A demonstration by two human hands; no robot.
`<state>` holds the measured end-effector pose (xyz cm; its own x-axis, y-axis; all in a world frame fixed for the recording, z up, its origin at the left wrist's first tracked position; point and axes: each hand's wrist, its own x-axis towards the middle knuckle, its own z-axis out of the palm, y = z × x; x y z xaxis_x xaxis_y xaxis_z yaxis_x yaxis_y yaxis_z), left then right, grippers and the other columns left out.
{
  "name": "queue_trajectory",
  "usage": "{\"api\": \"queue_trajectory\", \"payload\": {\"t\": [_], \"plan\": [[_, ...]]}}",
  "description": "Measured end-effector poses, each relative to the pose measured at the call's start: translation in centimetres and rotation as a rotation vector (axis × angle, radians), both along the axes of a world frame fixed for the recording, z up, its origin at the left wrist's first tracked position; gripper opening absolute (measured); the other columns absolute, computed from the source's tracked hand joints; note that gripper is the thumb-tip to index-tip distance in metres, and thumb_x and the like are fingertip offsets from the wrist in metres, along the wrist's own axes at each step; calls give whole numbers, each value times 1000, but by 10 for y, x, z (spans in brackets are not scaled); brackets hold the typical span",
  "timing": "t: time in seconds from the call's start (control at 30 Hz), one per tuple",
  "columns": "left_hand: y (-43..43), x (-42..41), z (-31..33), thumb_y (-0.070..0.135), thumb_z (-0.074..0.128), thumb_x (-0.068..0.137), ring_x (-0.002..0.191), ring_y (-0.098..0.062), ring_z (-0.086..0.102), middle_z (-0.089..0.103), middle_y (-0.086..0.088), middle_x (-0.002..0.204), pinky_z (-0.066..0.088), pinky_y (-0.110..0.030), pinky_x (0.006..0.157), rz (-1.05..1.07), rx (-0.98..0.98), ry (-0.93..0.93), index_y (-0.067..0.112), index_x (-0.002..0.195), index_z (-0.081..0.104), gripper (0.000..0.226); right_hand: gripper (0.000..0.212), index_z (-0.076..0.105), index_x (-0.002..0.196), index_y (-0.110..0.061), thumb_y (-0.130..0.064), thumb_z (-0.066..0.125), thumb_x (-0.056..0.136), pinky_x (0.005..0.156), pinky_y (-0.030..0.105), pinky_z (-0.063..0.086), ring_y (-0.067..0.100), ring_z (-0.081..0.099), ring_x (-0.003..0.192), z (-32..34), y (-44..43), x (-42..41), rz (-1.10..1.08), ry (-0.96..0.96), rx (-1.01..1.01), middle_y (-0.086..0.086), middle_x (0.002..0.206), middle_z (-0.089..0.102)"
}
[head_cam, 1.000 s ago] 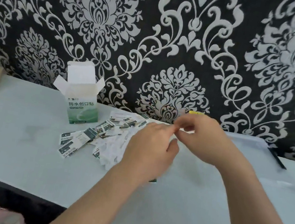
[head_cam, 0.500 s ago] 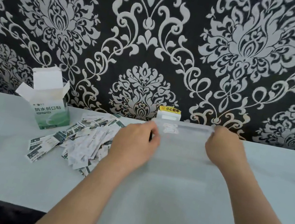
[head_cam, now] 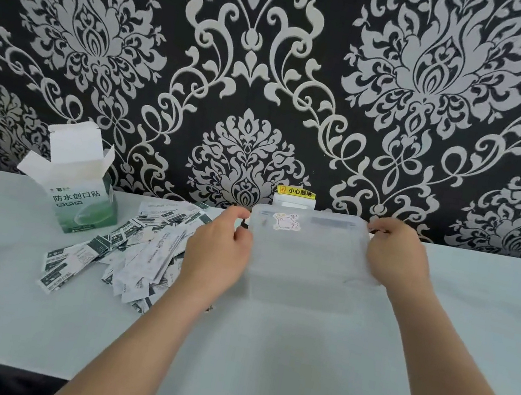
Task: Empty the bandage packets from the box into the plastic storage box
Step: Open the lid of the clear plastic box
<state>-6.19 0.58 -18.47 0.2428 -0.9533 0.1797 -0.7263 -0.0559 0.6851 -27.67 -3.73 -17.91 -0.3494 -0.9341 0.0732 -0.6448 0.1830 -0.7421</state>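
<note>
A clear plastic storage box [head_cam: 307, 258] with a small sticker on its lid stands at the middle of the table, close to the wall. My left hand [head_cam: 218, 252] grips its left side, fingers curled at a dark clasp. My right hand [head_cam: 395, 256] grips the right side in the same way. A pile of several green-and-white bandage packets [head_cam: 139, 245] lies loose on the table left of my left hand. Behind the pile stands the green-and-white cardboard box [head_cam: 79, 189], upright with its top flaps open.
The pale table [head_cam: 259, 354] runs wall to wall, with its front edge near the bottom of the view. A white wall socket with a yellow label [head_cam: 294, 197] sits just behind the storage box on the patterned wall.
My hands went from meeting together above the table to the two sides of the storage box. The view has shifted right and the box is closer to me.
</note>
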Motion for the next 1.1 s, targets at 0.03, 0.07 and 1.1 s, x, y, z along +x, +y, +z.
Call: {"api": "queue_trajectory", "payload": {"t": [0.03, 0.07, 1.1], "plan": [[1, 1, 1, 21, 41, 95, 85, -23, 55, 66, 1, 82, 44, -36, 74, 5, -7, -66, 27, 123, 60, 34, 31, 65, 101, -14, -3, 39, 87, 63, 31, 40, 30, 55, 81, 0, -1, 0, -21, 84, -53, 10, 91, 64], [1, 2, 1, 23, 41, 96, 98, -23, 51, 67, 1, 95, 41, -34, 79, 14, -25, -159, 26, 121, 63, 34, 23, 64, 89, -10, -5, 41, 88, 58, 31, 38, 32, 54, 78, 1, -1, 0, -28, 172, -93, 10, 83, 62], [-1, 19, 15, -1, 71, 76, 75, -13, 66, 71, 0, 88, 52, -25, 65, 53, 53, 558, 23, 97, 72, 32, 13, 72, 71, -3, -13, 70, 80, 68, 38, 61, 26, 62, 57, 17, 2, -7, 165, -222, -98, 19, 68, 69]]}}
